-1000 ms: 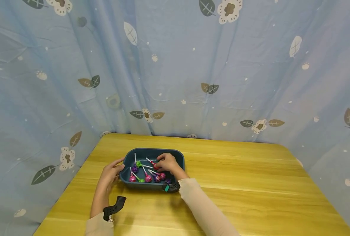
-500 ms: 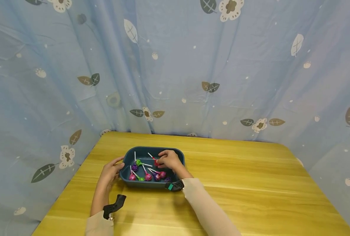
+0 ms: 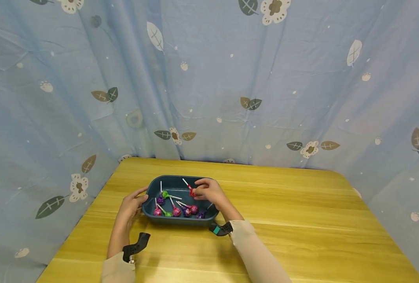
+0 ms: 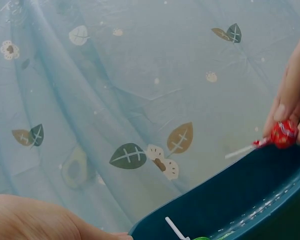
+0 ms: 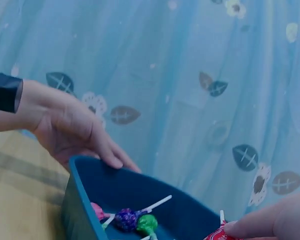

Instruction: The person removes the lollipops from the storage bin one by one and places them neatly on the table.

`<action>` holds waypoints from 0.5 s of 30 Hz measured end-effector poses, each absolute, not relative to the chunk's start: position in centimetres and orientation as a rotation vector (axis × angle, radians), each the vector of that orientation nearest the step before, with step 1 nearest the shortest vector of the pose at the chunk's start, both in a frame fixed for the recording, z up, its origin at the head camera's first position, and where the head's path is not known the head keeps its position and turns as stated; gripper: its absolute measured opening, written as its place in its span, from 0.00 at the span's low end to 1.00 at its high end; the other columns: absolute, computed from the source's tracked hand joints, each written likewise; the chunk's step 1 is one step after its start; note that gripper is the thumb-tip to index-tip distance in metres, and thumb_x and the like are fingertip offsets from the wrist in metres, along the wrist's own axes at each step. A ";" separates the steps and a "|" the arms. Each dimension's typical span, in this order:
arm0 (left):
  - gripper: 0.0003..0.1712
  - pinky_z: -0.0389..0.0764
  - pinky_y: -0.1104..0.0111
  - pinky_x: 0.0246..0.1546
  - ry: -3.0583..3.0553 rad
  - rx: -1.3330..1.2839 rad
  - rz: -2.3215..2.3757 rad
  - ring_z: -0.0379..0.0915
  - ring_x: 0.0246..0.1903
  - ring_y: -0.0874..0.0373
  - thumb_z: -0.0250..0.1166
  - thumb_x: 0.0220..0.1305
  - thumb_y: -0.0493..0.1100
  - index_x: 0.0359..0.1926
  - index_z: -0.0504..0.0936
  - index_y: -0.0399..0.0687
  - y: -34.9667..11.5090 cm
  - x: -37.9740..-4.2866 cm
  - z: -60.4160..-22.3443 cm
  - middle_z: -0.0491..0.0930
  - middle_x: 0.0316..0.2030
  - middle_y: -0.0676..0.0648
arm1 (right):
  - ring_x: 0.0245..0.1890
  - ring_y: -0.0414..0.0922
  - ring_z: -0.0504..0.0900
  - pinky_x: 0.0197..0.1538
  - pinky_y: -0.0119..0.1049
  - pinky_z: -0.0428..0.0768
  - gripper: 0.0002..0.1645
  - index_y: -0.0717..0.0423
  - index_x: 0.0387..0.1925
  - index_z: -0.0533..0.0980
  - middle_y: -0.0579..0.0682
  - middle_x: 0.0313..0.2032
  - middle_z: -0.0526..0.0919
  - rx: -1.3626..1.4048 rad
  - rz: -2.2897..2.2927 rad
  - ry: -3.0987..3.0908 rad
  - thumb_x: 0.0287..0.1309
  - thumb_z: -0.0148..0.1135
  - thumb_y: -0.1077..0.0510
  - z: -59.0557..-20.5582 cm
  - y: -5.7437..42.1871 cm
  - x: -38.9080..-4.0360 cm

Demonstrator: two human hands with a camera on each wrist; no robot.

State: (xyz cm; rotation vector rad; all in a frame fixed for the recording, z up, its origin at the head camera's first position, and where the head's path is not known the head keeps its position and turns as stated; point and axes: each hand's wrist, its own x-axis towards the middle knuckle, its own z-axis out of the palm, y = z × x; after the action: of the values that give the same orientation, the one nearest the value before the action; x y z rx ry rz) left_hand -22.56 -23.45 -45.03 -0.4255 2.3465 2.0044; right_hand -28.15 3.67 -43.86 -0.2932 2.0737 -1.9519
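A dark blue rectangular tub (image 3: 179, 222) stands on the table with several wrapped lollipops inside, purple (image 3: 160, 201), green (image 3: 165, 194) and pink (image 3: 176, 212) among them. My right hand (image 3: 213, 193) pinches a red-wrapped lollipop (image 4: 284, 134) by its candy head, above the tub's right half. In the left wrist view its white stick points left. At the tub's left end, my left hand (image 3: 129, 207) rests on the rim and outer wall with fairly straight fingers. Some of its fingertips are hidden behind the tub in the right wrist view (image 5: 72, 122).
The yellow wood-grain table (image 3: 290, 220) stretches to the right of the tub. Behind and beside the table hangs a blue curtain (image 3: 202, 78) with leaf and flower prints. Black wrist straps sit on the left (image 3: 136, 247) and right (image 3: 221, 229) wrists.
My right hand has moved up and to the right, lifting the red lollipop off the tub's bottom. More of the purple lollipop at the tub's right shows. My left hand has stayed put.
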 end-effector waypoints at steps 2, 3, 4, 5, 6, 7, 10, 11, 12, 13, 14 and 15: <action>0.27 0.77 0.65 0.36 2.344 -0.429 2.003 0.78 0.42 0.50 0.53 0.72 0.38 0.70 0.64 0.39 -23.4 -22.5 -45.0 0.73 0.56 0.31 | 0.38 0.54 0.84 0.47 0.50 0.78 0.23 0.75 0.56 0.70 0.60 0.38 0.79 -0.309 -1.962 2.070 0.61 0.60 0.70 -43.6 4.0 -28.0; 0.27 0.77 0.65 0.37 2.343 -0.432 2.000 0.78 0.43 0.49 0.53 0.72 0.38 0.70 0.64 0.39 -23.4 -22.5 -45.0 0.73 0.57 0.31 | 0.37 0.54 0.84 0.47 0.50 0.78 0.23 0.75 0.56 0.69 0.60 0.38 0.79 -0.314 -1.971 2.067 0.61 0.60 0.70 -43.4 4.1 -27.9; 0.27 0.77 0.65 0.37 2.343 -0.435 1.998 0.78 0.43 0.49 0.53 0.72 0.38 0.70 0.64 0.39 -23.4 -22.5 -45.0 0.73 0.57 0.31 | 0.37 0.54 0.84 0.47 0.51 0.78 0.23 0.75 0.57 0.69 0.61 0.38 0.79 -0.317 -1.980 2.064 0.61 0.61 0.70 -43.2 4.3 -27.9; 0.27 0.77 0.65 0.37 2.342 -0.436 1.999 0.78 0.43 0.48 0.52 0.72 0.38 0.70 0.64 0.38 -23.4 -22.5 -45.0 0.72 0.57 0.31 | 0.37 0.53 0.84 0.47 0.51 0.78 0.23 0.75 0.57 0.69 0.61 0.38 0.79 -0.321 -1.984 2.065 0.61 0.61 0.70 -43.1 4.5 -27.8; 0.27 0.77 0.65 0.37 2.341 -0.438 2.000 0.78 0.44 0.48 0.52 0.72 0.38 0.70 0.64 0.38 -23.4 -22.6 -45.0 0.72 0.57 0.31 | 0.38 0.53 0.84 0.47 0.51 0.78 0.23 0.75 0.57 0.69 0.61 0.38 0.79 -0.322 -1.993 2.062 0.61 0.60 0.70 -43.0 4.7 -27.8; 0.27 0.77 0.65 0.37 2.341 -0.438 2.001 0.78 0.43 0.49 0.52 0.72 0.38 0.70 0.64 0.38 -23.5 -22.6 -45.0 0.72 0.57 0.31 | 0.38 0.53 0.83 0.48 0.51 0.78 0.23 0.75 0.57 0.69 0.61 0.39 0.79 -0.319 -2.003 2.056 0.61 0.60 0.69 -42.8 4.9 -27.8; 0.27 0.77 0.66 0.36 2.340 -0.427 2.007 0.78 0.42 0.50 0.52 0.72 0.38 0.70 0.64 0.37 -23.5 -22.5 -45.0 0.73 0.56 0.31 | 0.40 0.54 0.83 0.49 0.51 0.77 0.24 0.74 0.58 0.69 0.61 0.39 0.78 -0.315 -2.014 2.062 0.62 0.60 0.68 -42.5 5.7 -27.7; 0.27 0.77 0.66 0.36 2.337 -0.425 2.010 0.79 0.42 0.51 0.52 0.72 0.38 0.70 0.64 0.37 -23.5 -22.5 -45.0 0.73 0.56 0.31 | 0.40 0.54 0.83 0.49 0.51 0.77 0.24 0.73 0.58 0.69 0.61 0.40 0.78 -0.314 -2.016 2.067 0.62 0.60 0.68 -42.4 6.0 -27.6; 0.27 0.78 0.65 0.36 2.332 -0.422 2.014 0.79 0.42 0.51 0.52 0.72 0.38 0.70 0.64 0.37 -23.5 -22.5 -45.0 0.74 0.56 0.32 | 0.40 0.54 0.84 0.49 0.50 0.77 0.24 0.73 0.58 0.69 0.61 0.40 0.78 -0.311 -2.024 2.067 0.62 0.59 0.68 -42.3 6.3 -27.5; 0.27 0.78 0.65 0.37 2.329 -0.416 2.017 0.79 0.42 0.51 0.52 0.72 0.38 0.70 0.64 0.37 -23.5 -22.5 -45.0 0.74 0.55 0.32 | 0.40 0.54 0.84 0.49 0.50 0.77 0.24 0.72 0.58 0.70 0.60 0.40 0.77 -0.297 -2.033 2.065 0.62 0.60 0.67 -42.3 6.6 -27.4; 0.27 0.78 0.65 0.37 2.322 -0.411 2.023 0.79 0.42 0.51 0.52 0.72 0.38 0.70 0.63 0.37 -23.5 -22.5 -45.0 0.74 0.55 0.33 | 0.40 0.54 0.83 0.49 0.51 0.77 0.24 0.71 0.58 0.70 0.60 0.39 0.77 -0.284 -2.046 2.062 0.62 0.60 0.68 -42.3 7.0 -27.3; 0.28 0.78 0.64 0.38 2.317 -0.407 2.028 0.79 0.42 0.51 0.53 0.72 0.38 0.70 0.63 0.37 -23.5 -22.4 -45.0 0.75 0.54 0.33 | 0.40 0.54 0.83 0.50 0.51 0.76 0.23 0.71 0.58 0.70 0.60 0.39 0.77 -0.270 -2.064 2.054 0.62 0.60 0.68 -42.2 7.3 -27.2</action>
State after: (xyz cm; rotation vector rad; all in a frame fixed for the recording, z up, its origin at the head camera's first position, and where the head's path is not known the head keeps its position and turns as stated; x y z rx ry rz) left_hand -22.43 -23.49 -44.96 -0.4071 2.3167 2.0282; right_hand -27.24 7.32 -42.24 -0.2699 2.0538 -2.0643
